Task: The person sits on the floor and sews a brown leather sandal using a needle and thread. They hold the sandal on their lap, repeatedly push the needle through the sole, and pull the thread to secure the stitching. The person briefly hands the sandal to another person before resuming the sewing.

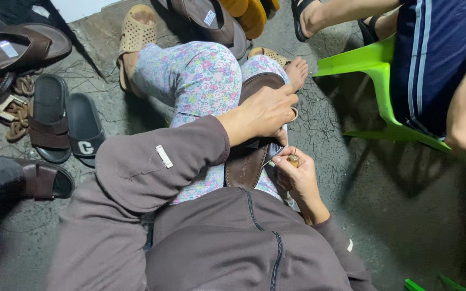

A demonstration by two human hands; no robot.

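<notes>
At nine o'clock I see a pair of black moulded rubber slides point(66, 126) lying flat on the rough grey concrete floor point(351, 178), with a brown strapped leather sandal point(39, 180) just below them at about eight o'clock. Loose dark thread clippings litter the concrete around them.

At centre, my left hand point(262, 113) lies palm-down, fingers curled together, clamped on the smooth dark brown leather sandal sole point(246, 161) that rests lengthwise on my lap, over flowered cotton trousers point(200, 81). The sole's rounded end points to twelve o'clock; its lower end is against my brown zipped jacket point(233, 242).

Just at five o'clock from that hand, my right hand point(297, 178) is pinched shut on a small wooden-handled awl point(294, 160), its tip at the sole's right edge.

At two o'clock stands a bright green plastic stool point(376, 70) with another person in dark blue striped shorts point(432, 59) on it. Between the stool's leg and my right hand the concrete lies bare, so there is room at three to four o'clock.
</notes>
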